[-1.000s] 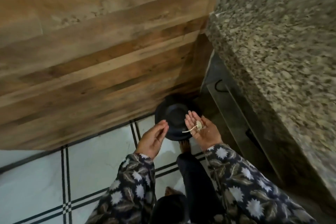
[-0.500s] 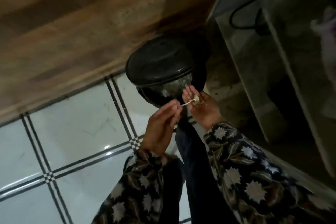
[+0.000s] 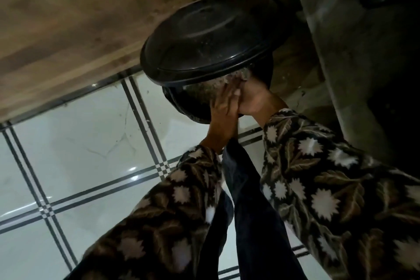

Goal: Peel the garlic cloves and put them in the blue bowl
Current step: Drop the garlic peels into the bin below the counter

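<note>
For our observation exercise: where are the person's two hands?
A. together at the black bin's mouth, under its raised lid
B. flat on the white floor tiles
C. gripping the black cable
A: the left hand and right hand touch at the rim of the bin, below the lid.

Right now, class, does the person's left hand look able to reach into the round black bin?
Probably yes: the black lid of the round black bin stands tilted up, leaving the mouth open, and the left hand is at its rim, flat against the right hand.
</note>
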A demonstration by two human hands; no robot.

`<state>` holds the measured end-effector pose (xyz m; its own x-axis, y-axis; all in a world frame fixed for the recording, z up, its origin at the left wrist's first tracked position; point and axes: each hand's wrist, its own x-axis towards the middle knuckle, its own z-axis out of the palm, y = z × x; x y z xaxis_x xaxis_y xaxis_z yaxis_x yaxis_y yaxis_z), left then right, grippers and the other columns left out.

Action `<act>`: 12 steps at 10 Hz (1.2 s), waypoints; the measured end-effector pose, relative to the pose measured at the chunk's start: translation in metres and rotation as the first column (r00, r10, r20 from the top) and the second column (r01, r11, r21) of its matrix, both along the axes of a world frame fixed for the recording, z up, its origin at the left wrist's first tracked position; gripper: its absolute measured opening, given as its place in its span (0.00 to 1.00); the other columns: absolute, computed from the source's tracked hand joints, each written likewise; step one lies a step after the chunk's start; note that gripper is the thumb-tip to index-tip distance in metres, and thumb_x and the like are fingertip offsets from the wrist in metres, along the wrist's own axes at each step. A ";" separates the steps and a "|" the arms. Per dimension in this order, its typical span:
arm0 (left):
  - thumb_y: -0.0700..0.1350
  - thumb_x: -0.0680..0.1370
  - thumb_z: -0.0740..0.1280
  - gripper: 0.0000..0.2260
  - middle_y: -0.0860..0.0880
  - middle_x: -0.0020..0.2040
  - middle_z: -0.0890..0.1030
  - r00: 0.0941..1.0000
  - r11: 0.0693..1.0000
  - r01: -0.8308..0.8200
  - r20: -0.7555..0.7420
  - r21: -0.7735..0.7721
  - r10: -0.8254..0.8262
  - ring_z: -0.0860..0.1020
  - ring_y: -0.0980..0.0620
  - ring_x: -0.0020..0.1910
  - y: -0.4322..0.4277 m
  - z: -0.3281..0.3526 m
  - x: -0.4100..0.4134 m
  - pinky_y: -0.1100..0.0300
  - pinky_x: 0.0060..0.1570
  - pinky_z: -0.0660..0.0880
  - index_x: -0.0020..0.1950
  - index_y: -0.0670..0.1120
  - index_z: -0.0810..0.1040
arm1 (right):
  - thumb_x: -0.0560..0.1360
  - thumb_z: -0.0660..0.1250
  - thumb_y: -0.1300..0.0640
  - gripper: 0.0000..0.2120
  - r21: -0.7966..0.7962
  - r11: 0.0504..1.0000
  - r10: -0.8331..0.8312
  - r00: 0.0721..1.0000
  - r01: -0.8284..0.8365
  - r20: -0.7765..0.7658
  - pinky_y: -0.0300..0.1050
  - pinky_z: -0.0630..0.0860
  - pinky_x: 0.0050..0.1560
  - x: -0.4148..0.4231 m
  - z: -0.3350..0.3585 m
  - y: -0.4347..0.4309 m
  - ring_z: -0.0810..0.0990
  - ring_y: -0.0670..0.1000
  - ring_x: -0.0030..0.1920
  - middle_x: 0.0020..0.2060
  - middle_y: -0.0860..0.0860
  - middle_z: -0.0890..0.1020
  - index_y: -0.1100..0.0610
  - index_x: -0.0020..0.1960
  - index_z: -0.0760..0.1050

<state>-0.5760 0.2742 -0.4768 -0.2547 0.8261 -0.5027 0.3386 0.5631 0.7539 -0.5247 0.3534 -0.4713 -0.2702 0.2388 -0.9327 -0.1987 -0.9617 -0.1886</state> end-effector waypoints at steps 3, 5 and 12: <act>0.51 0.83 0.52 0.13 0.54 0.46 0.77 0.657 0.718 -0.578 0.302 -0.387 0.691 0.76 0.59 0.44 0.017 0.028 -0.004 0.67 0.46 0.73 0.49 0.49 0.74 | 0.82 0.46 0.50 0.23 -0.005 0.962 -0.273 0.955 0.274 -0.118 0.40 0.79 0.41 0.007 0.014 -0.037 0.82 0.52 0.51 0.47 0.58 0.83 0.65 0.55 0.74; 0.46 0.83 0.54 0.11 0.56 0.46 0.78 0.951 0.914 -0.299 0.001 0.273 0.310 0.75 0.71 0.44 0.010 0.031 0.004 0.73 0.48 0.70 0.53 0.48 0.76 | 0.82 0.52 0.55 0.12 0.243 0.970 -0.013 0.982 -0.033 0.188 0.37 0.74 0.47 0.016 0.010 -0.026 0.74 0.40 0.45 0.47 0.51 0.74 0.56 0.60 0.69; 0.39 0.78 0.63 0.06 0.41 0.51 0.81 0.816 0.918 -0.351 0.421 -0.185 0.397 0.79 0.47 0.49 -0.021 0.190 0.017 0.58 0.50 0.74 0.52 0.43 0.79 | 0.79 0.55 0.52 0.16 0.374 0.843 0.204 0.873 -0.387 0.442 0.44 0.67 0.51 0.057 0.159 -0.078 0.73 0.49 0.54 0.59 0.53 0.77 0.56 0.63 0.71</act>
